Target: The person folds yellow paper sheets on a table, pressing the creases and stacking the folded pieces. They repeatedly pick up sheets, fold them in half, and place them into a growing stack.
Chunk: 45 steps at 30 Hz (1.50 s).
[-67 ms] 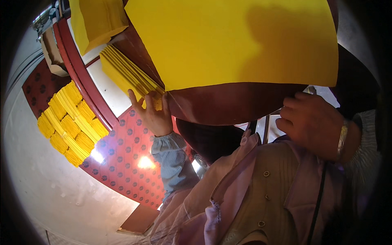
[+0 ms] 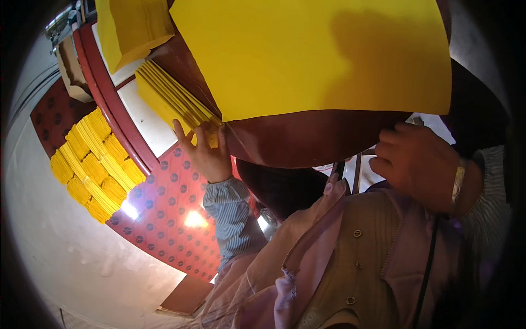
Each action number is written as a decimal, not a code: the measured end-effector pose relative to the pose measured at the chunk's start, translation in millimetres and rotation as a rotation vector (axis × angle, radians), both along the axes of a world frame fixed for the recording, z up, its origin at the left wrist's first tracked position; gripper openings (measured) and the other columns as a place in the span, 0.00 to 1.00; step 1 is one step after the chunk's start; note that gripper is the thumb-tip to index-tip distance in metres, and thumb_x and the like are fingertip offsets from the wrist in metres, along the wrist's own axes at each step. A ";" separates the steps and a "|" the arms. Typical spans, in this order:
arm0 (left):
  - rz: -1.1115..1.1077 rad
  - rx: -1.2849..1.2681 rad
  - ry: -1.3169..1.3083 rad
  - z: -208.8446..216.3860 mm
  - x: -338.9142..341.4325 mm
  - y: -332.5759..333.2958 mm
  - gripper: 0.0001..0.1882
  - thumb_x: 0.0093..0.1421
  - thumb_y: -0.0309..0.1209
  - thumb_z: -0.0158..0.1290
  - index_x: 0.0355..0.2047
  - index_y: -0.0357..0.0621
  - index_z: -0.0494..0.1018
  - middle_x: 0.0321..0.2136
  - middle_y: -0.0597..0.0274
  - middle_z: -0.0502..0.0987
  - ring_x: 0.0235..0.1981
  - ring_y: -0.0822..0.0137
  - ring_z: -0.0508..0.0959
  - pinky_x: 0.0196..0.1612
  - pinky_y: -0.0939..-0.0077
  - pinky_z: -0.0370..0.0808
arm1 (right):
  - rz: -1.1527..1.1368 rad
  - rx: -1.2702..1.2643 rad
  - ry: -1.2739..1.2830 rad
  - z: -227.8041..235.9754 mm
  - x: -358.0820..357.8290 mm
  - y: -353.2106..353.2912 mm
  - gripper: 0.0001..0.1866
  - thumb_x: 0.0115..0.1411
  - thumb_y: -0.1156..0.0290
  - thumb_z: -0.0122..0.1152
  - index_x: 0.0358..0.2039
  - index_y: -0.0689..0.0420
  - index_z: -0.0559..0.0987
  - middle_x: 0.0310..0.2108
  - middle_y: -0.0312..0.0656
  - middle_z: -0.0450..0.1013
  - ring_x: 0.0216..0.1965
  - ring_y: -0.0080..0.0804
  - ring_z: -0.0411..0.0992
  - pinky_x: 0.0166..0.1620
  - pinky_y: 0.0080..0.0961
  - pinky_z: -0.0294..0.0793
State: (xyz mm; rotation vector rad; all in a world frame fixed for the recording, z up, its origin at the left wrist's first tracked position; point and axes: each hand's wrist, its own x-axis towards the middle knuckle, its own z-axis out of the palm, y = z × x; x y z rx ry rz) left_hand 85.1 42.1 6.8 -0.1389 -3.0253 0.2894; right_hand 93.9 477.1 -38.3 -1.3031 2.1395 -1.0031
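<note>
Left hand point(image 2: 211, 159) is open, fingers spread at the near end of a slim stack of folded yellow paper-like sheets point(image 2: 170, 93). Right hand point(image 2: 419, 164) is curled by the edge of the glossy reddish-brown table point(image 2: 307, 137), can't tell if it's gripping anything. So yeah, that slim stack's already folded, plus a bunch of yellow bundles point(image 2: 96, 170) on the red patterned covering point(image 2: 175, 192). The big flat yellow sheet point(image 2: 274, 60) on the table is still unfolded.

A broad yellow sheet point(image 2: 285, 60) lies flat before you (shaded on its right side); to your left, a slanting stack of folded yellow pieces point(image 2: 172, 96) sits just beside the sheet's lower-left corner.
</note>
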 end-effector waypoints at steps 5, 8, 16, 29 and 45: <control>0.037 -0.011 0.008 3.9 3.1 6.5 0.19 0.58 0.33 0.70 0.49 0.46 0.80 0.74 0.44 0.55 0.57 0.47 0.77 0.54 0.58 0.80 | -0.006 -0.125 -0.051 5.9 -9.0 -2.5 0.06 0.55 0.70 0.64 0.34 0.55 0.81 0.33 0.37 0.76 0.39 0.35 0.76 0.41 0.34 0.77; -0.020 0.069 0.127 16.2 4.9 23.4 0.22 0.59 0.33 0.69 0.54 0.47 0.80 0.75 0.44 0.54 0.64 0.44 0.71 0.62 0.55 0.75 | 0.049 -0.140 -0.263 25.1 -26.1 5.3 0.04 0.59 0.72 0.68 0.36 0.55 0.85 0.34 0.38 0.80 0.37 0.34 0.80 0.40 0.32 0.79; -0.120 0.766 0.207 8.5 -6.6 125.4 0.24 0.58 0.24 0.65 0.56 0.43 0.78 0.69 0.41 0.66 0.72 0.40 0.63 0.73 0.52 0.61 | -0.653 -0.402 -0.180 70.6 -146.8 30.6 0.02 0.61 0.77 0.71 0.35 0.58 0.86 0.33 0.38 0.84 0.37 0.25 0.82 0.43 0.25 0.82; -0.240 0.823 0.044 -41.3 -29.5 180.8 0.34 0.61 0.37 0.64 0.66 0.44 0.70 0.69 0.41 0.64 0.73 0.38 0.60 0.72 0.34 0.54 | -0.910 -0.047 0.854 -20.9 -351.5 -101.7 0.23 0.65 0.66 0.63 0.61 0.47 0.77 0.55 0.39 0.78 0.57 0.41 0.72 0.58 0.42 0.72; -0.418 0.782 0.144 -53.4 -45.7 141.5 0.31 0.57 0.37 0.64 0.62 0.50 0.74 0.65 0.48 0.69 0.71 0.43 0.65 0.71 0.35 0.57 | -1.015 -0.021 0.476 2.8 -340.8 17.5 0.20 0.64 0.52 0.71 0.53 0.46 0.85 0.53 0.40 0.80 0.56 0.42 0.79 0.60 0.39 0.78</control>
